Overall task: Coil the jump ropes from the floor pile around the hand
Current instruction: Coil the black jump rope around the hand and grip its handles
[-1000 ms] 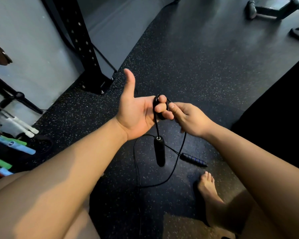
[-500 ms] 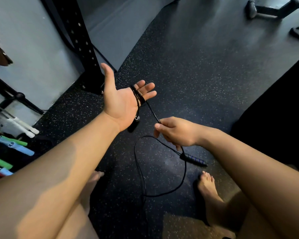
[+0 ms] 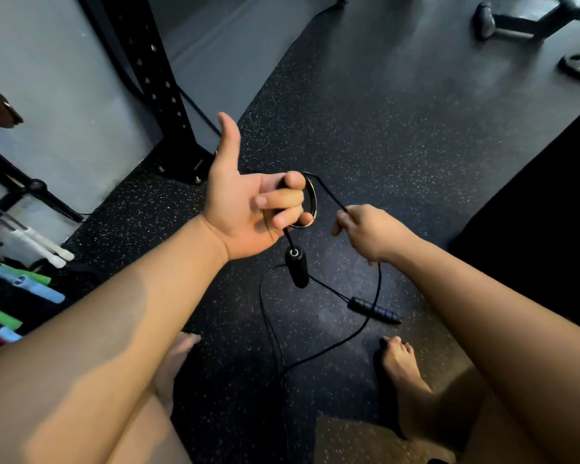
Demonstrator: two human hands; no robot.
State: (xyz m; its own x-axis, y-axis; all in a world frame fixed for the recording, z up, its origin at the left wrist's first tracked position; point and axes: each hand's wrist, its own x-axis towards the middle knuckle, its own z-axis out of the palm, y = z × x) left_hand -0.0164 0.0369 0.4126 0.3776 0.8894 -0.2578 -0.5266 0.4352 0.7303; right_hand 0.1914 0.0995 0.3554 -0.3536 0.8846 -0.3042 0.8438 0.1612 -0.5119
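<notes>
Above the speckled black rubber floor [image 3: 399,135], the left hand [image 3: 245,209] stands thumb-up with its fingers [image 3: 282,198] curled round several turns of the thin black jump rope [image 3: 329,195]. 1 smooth black cylindrical handle [image 3: 297,267] hangs just below that hand on a short length of cord. The right hand [image 3: 369,232] pinches the cord between thumb and fingertips, just beside the coil. From there the cord drops in 1 slack loop to the floor and runs to the 2nd handle [image 3: 374,309], black with a ribbed grip, which lies near the right bare foot [image 3: 406,373].

Handling, as judged: the cord is light, limp and thin. It holds no shape of its own and would likely slip off straightened fingers. Apply tension with the right hand while laying each turn. Take hold of the cord close to the coil, not at the floor handle. The handles are rigid and heavier than the cord; expect the floor handle to drag as slack is taken up.
</notes>
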